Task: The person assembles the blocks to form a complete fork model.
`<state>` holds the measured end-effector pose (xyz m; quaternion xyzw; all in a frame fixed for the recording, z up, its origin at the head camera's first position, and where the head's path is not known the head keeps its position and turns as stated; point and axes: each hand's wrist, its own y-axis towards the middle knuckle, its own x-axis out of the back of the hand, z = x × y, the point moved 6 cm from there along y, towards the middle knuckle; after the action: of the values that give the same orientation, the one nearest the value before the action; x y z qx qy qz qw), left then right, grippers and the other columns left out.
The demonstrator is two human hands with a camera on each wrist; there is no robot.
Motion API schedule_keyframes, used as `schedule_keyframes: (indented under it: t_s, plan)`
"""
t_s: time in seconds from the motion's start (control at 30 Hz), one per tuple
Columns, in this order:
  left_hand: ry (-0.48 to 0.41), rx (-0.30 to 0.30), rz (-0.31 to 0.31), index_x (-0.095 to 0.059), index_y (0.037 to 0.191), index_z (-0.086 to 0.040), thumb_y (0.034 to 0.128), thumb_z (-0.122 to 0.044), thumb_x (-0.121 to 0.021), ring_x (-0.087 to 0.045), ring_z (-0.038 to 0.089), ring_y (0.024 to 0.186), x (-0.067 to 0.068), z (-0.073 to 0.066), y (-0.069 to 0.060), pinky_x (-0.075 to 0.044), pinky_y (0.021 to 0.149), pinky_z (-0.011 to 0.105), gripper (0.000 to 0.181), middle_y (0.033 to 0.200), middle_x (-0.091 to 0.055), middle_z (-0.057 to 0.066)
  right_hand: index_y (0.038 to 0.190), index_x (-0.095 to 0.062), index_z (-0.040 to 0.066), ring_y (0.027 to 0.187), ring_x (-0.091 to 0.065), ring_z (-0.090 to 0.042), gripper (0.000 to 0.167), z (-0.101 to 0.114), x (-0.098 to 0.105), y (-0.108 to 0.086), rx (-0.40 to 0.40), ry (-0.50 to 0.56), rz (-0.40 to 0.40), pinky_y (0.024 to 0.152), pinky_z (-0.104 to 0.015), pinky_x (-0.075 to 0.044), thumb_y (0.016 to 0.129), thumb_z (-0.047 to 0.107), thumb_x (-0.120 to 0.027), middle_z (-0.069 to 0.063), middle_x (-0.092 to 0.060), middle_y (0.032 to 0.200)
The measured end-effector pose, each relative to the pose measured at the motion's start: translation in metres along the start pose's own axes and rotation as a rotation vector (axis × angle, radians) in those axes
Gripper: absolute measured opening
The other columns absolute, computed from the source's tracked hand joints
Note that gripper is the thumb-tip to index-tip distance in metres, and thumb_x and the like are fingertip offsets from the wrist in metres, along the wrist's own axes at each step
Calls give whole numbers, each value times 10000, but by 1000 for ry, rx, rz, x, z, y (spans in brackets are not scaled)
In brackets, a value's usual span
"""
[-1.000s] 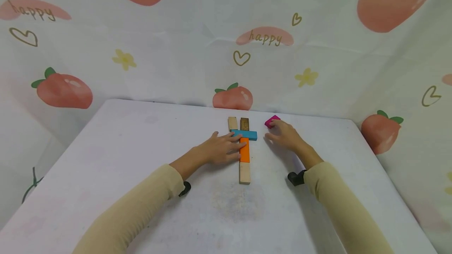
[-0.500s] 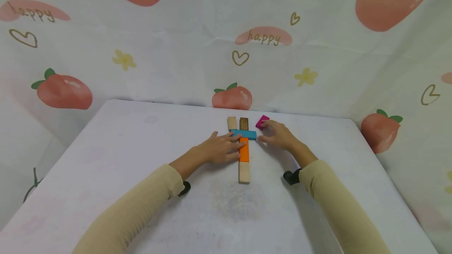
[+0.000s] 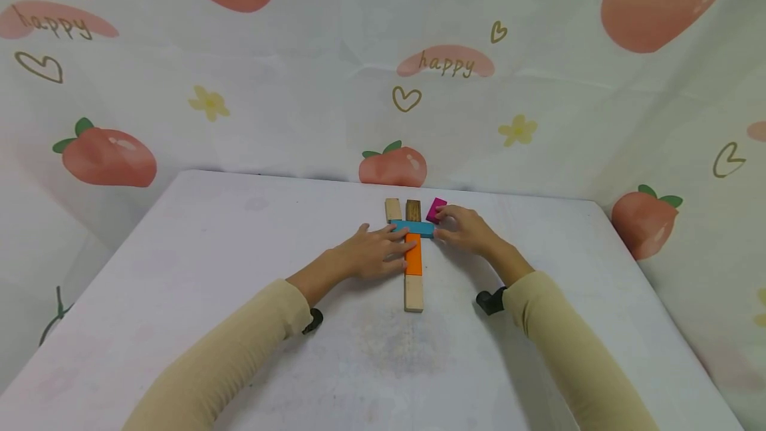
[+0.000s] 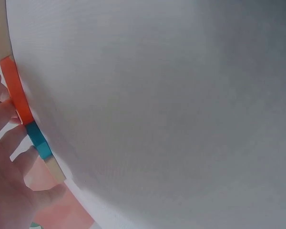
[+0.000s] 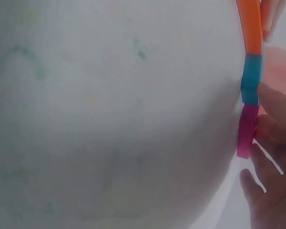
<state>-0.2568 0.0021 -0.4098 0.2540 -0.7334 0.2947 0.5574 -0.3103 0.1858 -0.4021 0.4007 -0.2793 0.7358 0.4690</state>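
My left hand lies with fingers spread, its fingertips resting on the blue block and the orange block. The blue block lies crosswise between the orange one and two plain blocks, a light wooden block and a brown wooden block. Another light wooden block continues the line on the near side. My right hand touches a magenta block with its fingers, while its thumb is at the blue block's right end. The magenta block stands tilted, close to that end.
All the blocks lie on a white table near its back edge. A patterned cloth hangs behind. Small black devices sit at both wrists, under beige sleeves.
My right hand has slid the magenta block left and turned it closer to lengthwise, towards the blue block's right end. My left hand has stayed in place.
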Motion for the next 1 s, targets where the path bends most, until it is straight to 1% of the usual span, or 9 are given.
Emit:
schedule_keyframes:
  t_s: [0.17,0.4,0.6,1.0]
  plan:
    - [-1,3,2,-442,1514,-287,1026,-519,-442,-236,281,1498,0,0,0,-240,1103,679,541,1619,-293,-1,1274,-609,-24,1334,-457,-387,413,2,-1,0,22,5,-2,1110,-554,-340,924,171,-709,-198,-570,1376]
    - [3,-3,-6,-445,1513,-285,1026,-517,-444,-246,284,1494,0,1,0,-249,1096,682,539,1616,-300,2,1239,-631,-31,1314,-480,-390,378,5,0,0,48,-1,-15,1106,-553,-346,917,150,-712,-198,-584,1364]
    - [-5,-2,-7,-440,1516,-280,1028,-508,-445,-240,287,1496,0,0,0,-245,1098,684,539,1617,-298,4,1226,-643,-21,1313,-479,-391,363,5,1,-1,44,-6,-18,1099,-561,-352,914,151,-716,-190,-587,1362]
    - [-2,-7,-12,-456,1508,-274,1026,-505,-455,-255,295,1490,1,0,-1,-248,1094,686,534,1611,-313,11,1143,-686,-31,1264,-527,-383,290,9,2,0,68,-26,-32,1079,-544,-388,904,127,-730,-191,-626,1311]
